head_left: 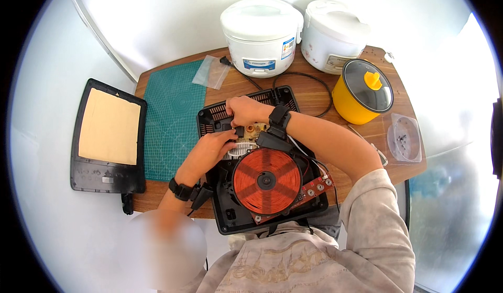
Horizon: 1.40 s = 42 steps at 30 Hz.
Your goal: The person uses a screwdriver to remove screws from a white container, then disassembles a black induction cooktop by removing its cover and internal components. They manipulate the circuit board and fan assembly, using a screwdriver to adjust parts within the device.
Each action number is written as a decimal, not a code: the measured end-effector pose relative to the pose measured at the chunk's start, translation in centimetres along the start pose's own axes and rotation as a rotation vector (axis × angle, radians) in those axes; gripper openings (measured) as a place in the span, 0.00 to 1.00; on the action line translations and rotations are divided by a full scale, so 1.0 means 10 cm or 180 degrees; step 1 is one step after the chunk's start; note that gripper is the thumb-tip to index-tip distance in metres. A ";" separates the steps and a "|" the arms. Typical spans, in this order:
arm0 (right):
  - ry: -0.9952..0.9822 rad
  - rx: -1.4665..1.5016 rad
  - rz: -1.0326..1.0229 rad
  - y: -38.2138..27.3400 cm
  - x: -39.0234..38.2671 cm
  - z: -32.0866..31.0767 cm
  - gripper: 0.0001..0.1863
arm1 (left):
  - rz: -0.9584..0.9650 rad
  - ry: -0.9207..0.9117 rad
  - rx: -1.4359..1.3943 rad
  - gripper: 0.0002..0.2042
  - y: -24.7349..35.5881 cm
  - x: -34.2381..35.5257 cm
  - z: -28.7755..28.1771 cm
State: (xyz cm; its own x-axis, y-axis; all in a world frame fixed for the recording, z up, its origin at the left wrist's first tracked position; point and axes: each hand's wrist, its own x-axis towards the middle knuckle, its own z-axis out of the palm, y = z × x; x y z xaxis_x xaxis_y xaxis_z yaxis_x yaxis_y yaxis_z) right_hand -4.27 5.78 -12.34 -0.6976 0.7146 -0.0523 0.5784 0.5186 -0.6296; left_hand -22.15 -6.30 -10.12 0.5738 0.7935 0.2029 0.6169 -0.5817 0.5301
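An opened induction cooker (220, 188) lies at the table's near edge, its black base showing a round copper coil (249, 191), a red control board (313, 191) and a tan circuit board (254, 136) behind the coil. Over the base's far left part, my right hand (246, 110) is closed with its fingers bent downward; whatever is between the fingertips is hidden. From the left, my left hand (210, 149) reaches to the circuit board, its fingers stretched and the thumb apart, close to a small black part (239, 131). Both wrists wear black straps.
The cooker's black top panel (107, 175) leans at the left beside a green cutting mat (170, 120). Behind stand two white rice cookers (262, 39) (335, 33) and a yellow pot (352, 101). A plastic dish (406, 130) of screws, a clear bag (212, 73) and a black cord (326, 86) lie around.
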 end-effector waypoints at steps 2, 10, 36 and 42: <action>0.0025 -0.0026 0.0058 -0.01 -0.02 -0.02 0.17 | -0.0010 -0.0012 -0.0014 0.13 0.00 0.00 0.00; -0.0182 -0.0278 0.0046 -0.09 0.02 -0.03 0.15 | -0.0176 -0.0035 -0.0098 0.12 0.04 0.01 -0.04; -0.0222 0.0473 0.0402 0.01 0.03 -0.05 0.13 | -0.0117 -0.0190 0.0250 0.13 0.07 0.02 -0.07; -0.0166 0.0454 0.0363 0.02 0.03 -0.05 0.13 | -0.0077 -0.0142 0.0270 0.11 0.09 0.02 -0.08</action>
State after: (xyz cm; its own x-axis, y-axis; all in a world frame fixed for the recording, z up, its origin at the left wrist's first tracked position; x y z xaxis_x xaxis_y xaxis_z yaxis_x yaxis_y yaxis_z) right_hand -4.15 6.31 -12.09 -0.6541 0.7376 -0.1674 0.5918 0.3613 -0.7206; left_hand -21.89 -6.54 -8.97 0.5804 0.7999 0.1530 0.6733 -0.5770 0.4623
